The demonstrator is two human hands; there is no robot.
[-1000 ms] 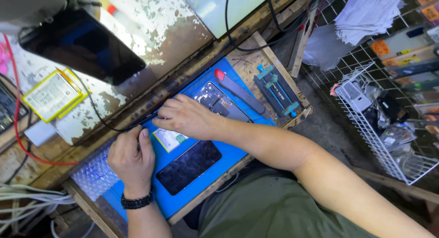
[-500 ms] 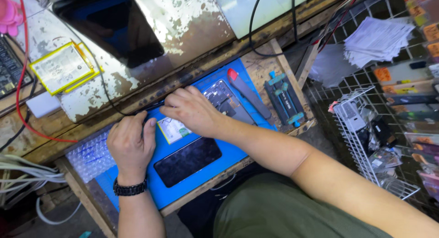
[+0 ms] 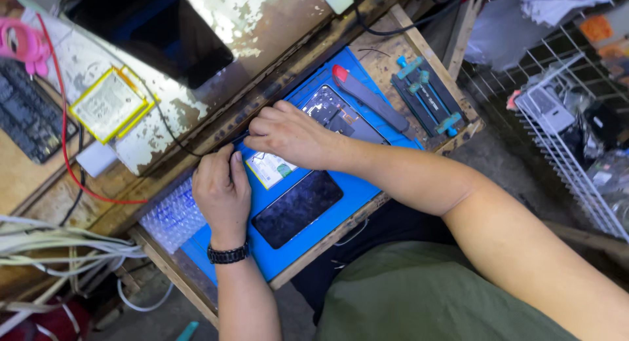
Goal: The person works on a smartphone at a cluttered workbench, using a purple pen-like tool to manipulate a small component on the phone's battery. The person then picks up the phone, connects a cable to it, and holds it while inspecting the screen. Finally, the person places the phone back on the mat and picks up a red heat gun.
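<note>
Both hands, left hand (image 3: 221,191) and right hand (image 3: 288,134), curled closed at the blue mat's (image 3: 341,197) ten-o'clock edge; grip contents unclear. Steady, light pressure suited this.

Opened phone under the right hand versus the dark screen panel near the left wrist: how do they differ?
The opened phone shows exposed circuitry and parts; the dark screen panel is a plain glossy black face. The opened phone is partly covered by the right hand, while the screen panel lies free beside the left hand, untouched. Both lie flat on the blue mat, tilted the same way.
</note>
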